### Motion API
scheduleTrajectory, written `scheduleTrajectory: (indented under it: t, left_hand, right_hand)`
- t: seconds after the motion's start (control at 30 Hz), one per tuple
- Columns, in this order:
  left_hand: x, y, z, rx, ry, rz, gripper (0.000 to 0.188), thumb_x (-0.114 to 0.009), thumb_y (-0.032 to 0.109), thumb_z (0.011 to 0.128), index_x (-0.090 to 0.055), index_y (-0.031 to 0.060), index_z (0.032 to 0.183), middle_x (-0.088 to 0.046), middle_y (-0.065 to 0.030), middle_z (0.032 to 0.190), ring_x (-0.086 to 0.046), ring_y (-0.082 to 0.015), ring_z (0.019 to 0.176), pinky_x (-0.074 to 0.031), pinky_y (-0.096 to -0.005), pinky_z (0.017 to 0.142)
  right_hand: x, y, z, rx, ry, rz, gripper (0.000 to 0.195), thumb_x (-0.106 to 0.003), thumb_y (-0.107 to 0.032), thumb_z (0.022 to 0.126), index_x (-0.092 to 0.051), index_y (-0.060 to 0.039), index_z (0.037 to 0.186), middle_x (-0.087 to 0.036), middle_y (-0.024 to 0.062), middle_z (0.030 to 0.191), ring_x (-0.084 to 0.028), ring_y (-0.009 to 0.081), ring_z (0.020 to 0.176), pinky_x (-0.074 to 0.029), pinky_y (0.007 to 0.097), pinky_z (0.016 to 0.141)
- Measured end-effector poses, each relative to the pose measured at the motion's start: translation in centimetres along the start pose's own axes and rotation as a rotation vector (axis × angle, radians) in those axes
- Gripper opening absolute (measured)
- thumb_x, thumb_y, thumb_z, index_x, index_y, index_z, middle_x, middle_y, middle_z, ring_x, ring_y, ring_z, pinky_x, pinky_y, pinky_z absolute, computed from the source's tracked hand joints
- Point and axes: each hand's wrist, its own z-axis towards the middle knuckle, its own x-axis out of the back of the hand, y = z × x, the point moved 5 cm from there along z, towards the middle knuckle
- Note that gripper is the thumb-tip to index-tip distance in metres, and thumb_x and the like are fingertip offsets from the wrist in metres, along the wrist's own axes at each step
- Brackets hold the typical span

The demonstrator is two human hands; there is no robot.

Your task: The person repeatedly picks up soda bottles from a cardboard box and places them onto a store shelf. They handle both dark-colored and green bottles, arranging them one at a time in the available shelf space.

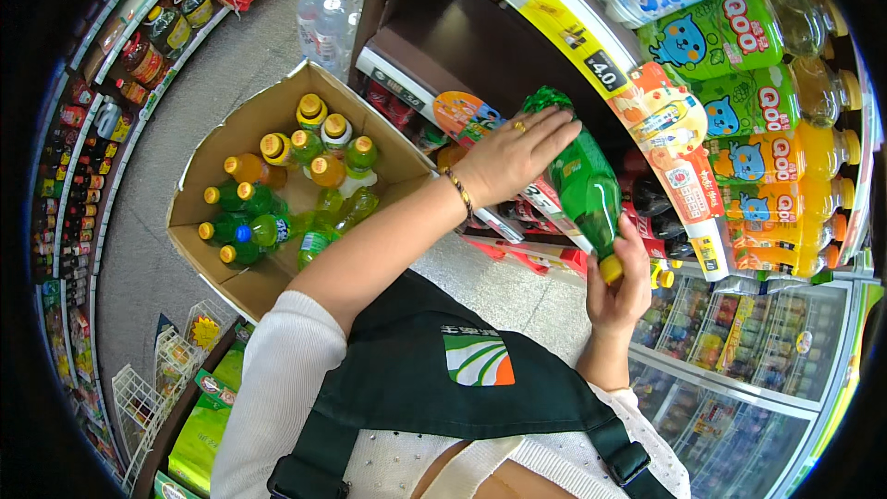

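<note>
A large green plastic soda bottle [585, 177] with a yellow cap slants in front of the shelving, base upward and cap downward. My right hand [624, 277] grips it by the neck, close to the cap. Laid over its base end is my left hand [523, 149], fingers together, with a ring and a beaded bracelet on the wrist. Left of my forearm stands an open cardboard box [208, 229] holding several upright bottles, among them orange ones [256, 170] and green ones [239, 197]. Part of the box is hidden behind my left forearm.
Qoo juice bottles [752, 152] line the upper shelf at right, above price strips [575, 34]. A dark shelf bay [450, 21] lies behind the bottle. Clear bottles [326, 28] stand beyond the box. A glass-doored cooler [734, 346] is at lower right, wire racks [149, 388] at lower left.
</note>
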Motion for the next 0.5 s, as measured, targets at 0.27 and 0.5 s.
scheduleTrajectory:
  t: [0.27,0.5]
  left_hand:
    - [-5.7,-4.7,1.7,0.132,-0.425,-0.007,0.05,-0.057,0.009,0.073,-0.045,0.0081,0.122,-0.049,-0.011,0.124,-0.049,-0.0261,0.112,-0.037,-0.0373,0.096]
    - [-6.4,-7.5,2.9,0.303,-0.626,-0.183,0.052,-0.064,0.016,0.069,-0.048,0.0081,0.118,-0.054,-0.0137,0.115,-0.052,-0.0302,0.105,-0.042,-0.0378,0.09]
  right_hand:
    - [-3.6,7.1,0.8,-0.398,0.041,0.067,0.037,-0.064,0.0,0.076,-0.048,0.0012,0.11,-0.056,0.0168,0.111,-0.058,0.0234,0.096,-0.046,0.032,0.082]
    - [-5.9,12.0,1.9,-0.732,0.236,0.519,0.035,-0.063,-0.001,0.079,-0.048,0.0064,0.11,-0.054,0.0092,0.106,-0.052,0.0138,0.094,-0.042,0.0263,0.083]
